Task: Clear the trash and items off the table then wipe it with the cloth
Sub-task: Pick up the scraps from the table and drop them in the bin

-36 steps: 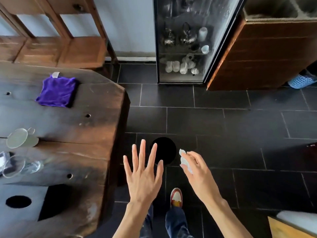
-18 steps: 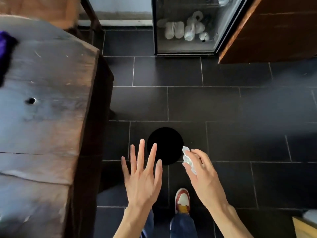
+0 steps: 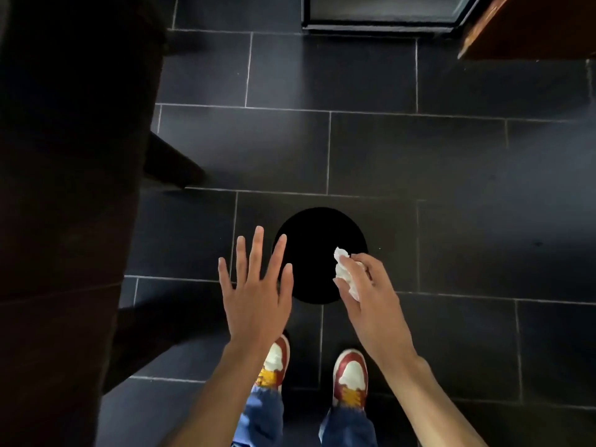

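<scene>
At the bottom of the frame, two red-and-white shoes (image 3: 350,372) stand on the dark tiled floor (image 3: 451,162). Above them, the left hand (image 3: 256,291) hovers with fingers straight and spread, holding nothing. The right hand (image 3: 371,295) pinches a crumpled white tissue (image 3: 342,271) over the black round bin (image 3: 317,250) at centre frame. The dark table (image 3: 64,188) fills the left side.

I take the black round bin (image 3: 317,253) on the floor as my landmark. Its dark mouth is open upward; I cannot see inside. Above its right edge the right hand (image 3: 371,295) holds a crumpled white tissue (image 3: 343,272) in its grip, and at its left edge the left hand (image 3: 258,295) is spread flat, so the middle of the mouth stays free between them. Left of the bin stands the dark side of the surface (image 3: 74,188). Beyond and right of the bin the floor tiles (image 3: 451,156) are bare.
</scene>
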The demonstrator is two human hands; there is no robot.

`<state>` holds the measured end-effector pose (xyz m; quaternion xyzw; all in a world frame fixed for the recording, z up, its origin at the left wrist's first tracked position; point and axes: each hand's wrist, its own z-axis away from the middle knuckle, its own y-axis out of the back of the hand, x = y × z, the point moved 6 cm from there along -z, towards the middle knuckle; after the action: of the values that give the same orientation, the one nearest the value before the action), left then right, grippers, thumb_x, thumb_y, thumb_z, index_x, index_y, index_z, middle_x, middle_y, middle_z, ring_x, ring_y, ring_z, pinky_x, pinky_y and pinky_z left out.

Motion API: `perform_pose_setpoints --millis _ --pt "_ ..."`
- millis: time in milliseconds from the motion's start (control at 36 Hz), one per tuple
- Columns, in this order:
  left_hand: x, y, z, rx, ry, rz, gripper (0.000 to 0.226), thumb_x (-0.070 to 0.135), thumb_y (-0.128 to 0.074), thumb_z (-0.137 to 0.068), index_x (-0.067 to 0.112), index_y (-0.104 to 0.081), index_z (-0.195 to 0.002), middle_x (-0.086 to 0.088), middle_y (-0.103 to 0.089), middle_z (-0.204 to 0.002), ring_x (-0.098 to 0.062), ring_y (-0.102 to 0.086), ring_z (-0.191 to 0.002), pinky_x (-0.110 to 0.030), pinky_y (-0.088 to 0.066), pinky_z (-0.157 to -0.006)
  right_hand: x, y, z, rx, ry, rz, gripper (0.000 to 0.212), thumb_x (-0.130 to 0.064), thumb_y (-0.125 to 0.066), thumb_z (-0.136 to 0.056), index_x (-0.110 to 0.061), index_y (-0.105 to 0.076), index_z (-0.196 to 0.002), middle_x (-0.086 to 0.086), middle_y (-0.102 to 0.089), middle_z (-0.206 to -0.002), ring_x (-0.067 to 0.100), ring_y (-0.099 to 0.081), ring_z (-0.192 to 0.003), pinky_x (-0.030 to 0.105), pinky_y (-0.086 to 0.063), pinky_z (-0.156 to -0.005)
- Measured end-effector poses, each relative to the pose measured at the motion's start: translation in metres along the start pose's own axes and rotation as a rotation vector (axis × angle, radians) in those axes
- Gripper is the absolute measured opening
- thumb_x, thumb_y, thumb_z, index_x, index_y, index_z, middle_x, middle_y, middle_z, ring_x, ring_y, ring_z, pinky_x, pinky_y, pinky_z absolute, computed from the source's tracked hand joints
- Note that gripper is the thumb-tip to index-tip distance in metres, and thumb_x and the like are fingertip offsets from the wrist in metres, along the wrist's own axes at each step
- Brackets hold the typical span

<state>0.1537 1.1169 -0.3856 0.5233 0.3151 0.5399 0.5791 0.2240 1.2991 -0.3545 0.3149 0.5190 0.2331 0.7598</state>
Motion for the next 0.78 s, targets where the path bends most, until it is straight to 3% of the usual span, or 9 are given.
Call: perform_pose_setpoints --millis 111,250,361,528,639,778 --pt "-0.01 -0.027 -0.011 -0.017 -0.008 -0.004 0.054 0.053 -0.015 -0.108 0.04 -0.018 -0.16 0.0 -0.012 -0.171 -0.029 -0.011 -0.158 -0.061 -0.016 -0.125 0.012 -0.027 -0.016 -0.007 0.003 -0.022 0.044 -0.032 -0.053 -0.1 -0.02 -0.054 -0.143 0.001 -0.047 -0.142 0.0 -0.046 -0.119 -0.008 -0.023 -0.096" --pt "-0.022 -0.051 -0.023 -0.026 -0.001 -0.018 0.054 0.053 -0.012 -0.108 0.041 -0.016 -0.16 -0.001 -0.012 -0.172 -0.029 -0.012 -0.159 -0.06 -0.016 -0.125 0.021 -0.057 -0.033 -0.041 0.012 0.017 0.041 -0.022 -0.061 -0.101 -0.018 -0.054 -0.142 0.003 -0.049 -0.141 0.01 -0.054 -0.12 -0.007 -0.025 -0.091" --pt "-0.032 -0.069 -0.032 -0.048 0.018 -0.004 0.054 0.055 -0.011 -0.107 0.044 -0.009 -0.16 0.0 -0.009 -0.173 -0.028 -0.01 -0.16 -0.058 -0.013 -0.126 0.026 -0.076 -0.048 -0.054 0.018 0.033 0.044 -0.022 -0.061 -0.101 -0.019 -0.052 -0.144 0.001 -0.049 -0.14 -0.002 -0.046 -0.117 -0.008 -0.024 -0.089" --pt "-0.042 -0.085 -0.051 -0.075 0.023 -0.009 0.056 0.057 -0.008 -0.107 0.045 -0.004 -0.161 0.0 -0.003 -0.174 -0.028 -0.006 -0.16 -0.058 -0.01 -0.127 0.046 -0.098 -0.071 -0.054 -0.03 0.053 0.042 -0.023 -0.06 -0.101 -0.019 -0.053 -0.142 0.003 -0.051 -0.139 0.013 -0.056 -0.121 0.01 -0.034 -0.095" --pt "-0.045 -0.089 -0.057 -0.092 0.051 0.006 0.055 0.057 -0.005 -0.105 0.047 0.002 -0.159 0.001 0.0 -0.174 -0.027 -0.003 -0.16 -0.058 -0.01 -0.128 0.061 -0.109 -0.082 -0.102 -0.086 0.053 0.048 -0.03 -0.055 -0.104 -0.026 -0.044 -0.15 0.003 -0.04 -0.155 0.017 -0.04 -0.143 0.019 -0.029 -0.106" --pt "-0.042 -0.084 -0.057 -0.12 0.054 0.017 0.054 0.058 -0.004 -0.104 0.05 0.001 -0.158 0.002 0.0 -0.174 -0.027 -0.003 -0.16 -0.057 -0.009 -0.128 0.071 -0.106 -0.082 -0.144 -0.131 0.06 0.054 -0.041 -0.055 -0.102 -0.022 -0.042 -0.151 0.004 -0.033 -0.162 0.022 -0.031 -0.15 0.033 -0.034 -0.115"
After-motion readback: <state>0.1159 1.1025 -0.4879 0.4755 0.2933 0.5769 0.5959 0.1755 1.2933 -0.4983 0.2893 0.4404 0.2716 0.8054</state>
